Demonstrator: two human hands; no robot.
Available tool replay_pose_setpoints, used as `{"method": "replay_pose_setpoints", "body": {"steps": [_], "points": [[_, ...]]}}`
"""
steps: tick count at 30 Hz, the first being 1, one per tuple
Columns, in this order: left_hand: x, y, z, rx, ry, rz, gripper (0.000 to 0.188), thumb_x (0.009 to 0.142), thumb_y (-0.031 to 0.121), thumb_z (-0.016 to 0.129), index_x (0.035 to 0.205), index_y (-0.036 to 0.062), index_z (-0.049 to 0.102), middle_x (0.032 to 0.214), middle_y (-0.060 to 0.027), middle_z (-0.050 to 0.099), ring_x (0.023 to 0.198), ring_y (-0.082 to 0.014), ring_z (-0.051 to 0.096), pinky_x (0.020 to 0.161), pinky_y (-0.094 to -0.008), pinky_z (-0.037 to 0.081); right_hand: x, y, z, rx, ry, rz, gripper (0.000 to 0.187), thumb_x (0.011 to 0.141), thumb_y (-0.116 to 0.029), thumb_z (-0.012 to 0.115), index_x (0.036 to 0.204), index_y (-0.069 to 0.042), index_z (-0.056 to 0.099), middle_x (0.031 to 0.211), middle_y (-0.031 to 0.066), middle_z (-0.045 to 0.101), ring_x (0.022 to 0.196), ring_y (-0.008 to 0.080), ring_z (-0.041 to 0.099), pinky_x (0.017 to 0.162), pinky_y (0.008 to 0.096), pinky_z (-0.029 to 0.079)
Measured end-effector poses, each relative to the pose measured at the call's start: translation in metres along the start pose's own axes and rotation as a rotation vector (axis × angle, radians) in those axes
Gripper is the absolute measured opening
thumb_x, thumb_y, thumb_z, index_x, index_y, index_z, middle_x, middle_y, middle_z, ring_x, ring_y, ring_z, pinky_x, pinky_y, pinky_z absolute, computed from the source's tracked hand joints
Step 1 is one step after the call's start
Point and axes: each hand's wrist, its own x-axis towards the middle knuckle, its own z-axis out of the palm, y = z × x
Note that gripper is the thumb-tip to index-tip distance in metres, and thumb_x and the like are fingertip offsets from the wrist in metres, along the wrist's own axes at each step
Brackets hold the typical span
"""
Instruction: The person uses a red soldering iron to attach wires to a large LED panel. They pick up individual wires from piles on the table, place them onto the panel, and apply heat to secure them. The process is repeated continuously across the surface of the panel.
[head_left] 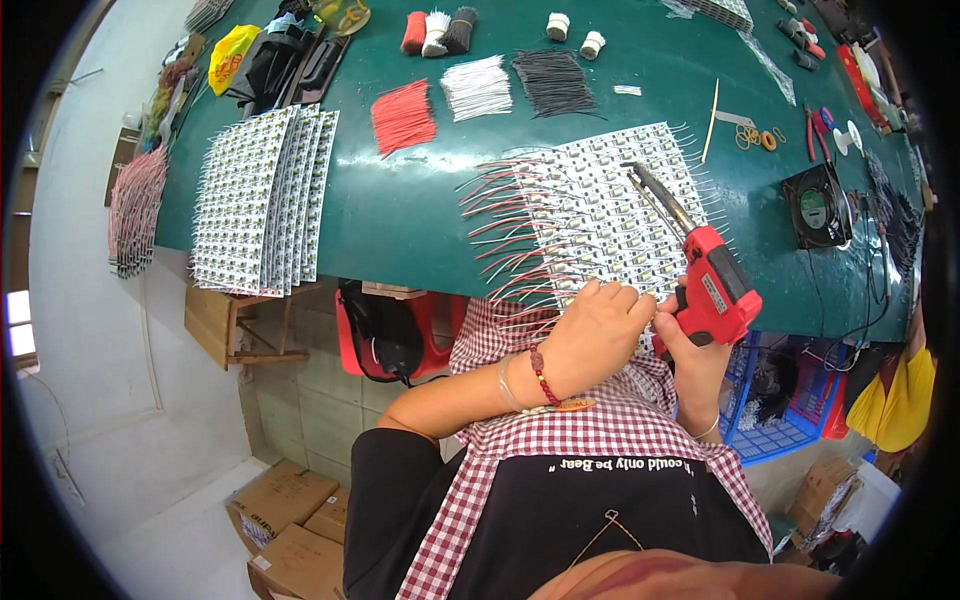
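Observation:
A white panel of small circuit boards (600, 165) lies at the table's near edge, with red, white and black wires (505, 225) sticking out from its left side. My right hand (695, 365) is closed round the grip of a red soldering gun (715, 285). The gun's metal tip points away from me, over the panel's far right part. Bent at the wrist, my left hand (605, 325) rests over the panel's near end with its fingers curled together, close to my right thumb. What its fingertips hold, if anything, is hidden.
Red wires (402, 118), white wires (476, 87) and black wires (556, 83) lie in piles beyond the panel. Stacked panels (245, 205) stand at the left. At the right are a black fan (817, 207), pliers (810, 135) and a white spool (848, 138). A blue crate (775, 400) sits below.

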Motion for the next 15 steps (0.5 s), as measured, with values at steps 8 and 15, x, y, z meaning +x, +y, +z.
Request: {"method": "replay_pose_setpoints", "body": {"steps": [8,15], "points": [[0.003,-0.003,-0.002,-0.048,0.072,0.062,0.015,0.074,0.002,0.059,0.089,0.0035,0.055,0.079,-0.0081,0.053,0.077,-0.0263,0.056,0.068,-0.0377,0.045,0.003,0.000,-0.003,-0.056,0.017,-0.019,0.039,0.082,0.002,0.067,0.118,0.002,0.053,0.084,0.0038,0.062,0.067,0.0085,0.057,0.059,0.0233,0.047],[0.006,0.003,-0.010,-0.295,0.017,-0.038,0.010,0.079,-0.001,0.058,0.088,0.0012,0.056,0.077,-0.0132,0.054,0.068,-0.0317,0.059,0.058,-0.0406,0.047,0.009,-0.004,-0.012,0.367,-0.076,0.019,0.038,0.085,0.000,0.063,0.120,0.003,0.049,0.086,0.0104,0.062,0.071,0.0168,0.064,0.065,0.0287,0.054]]}}
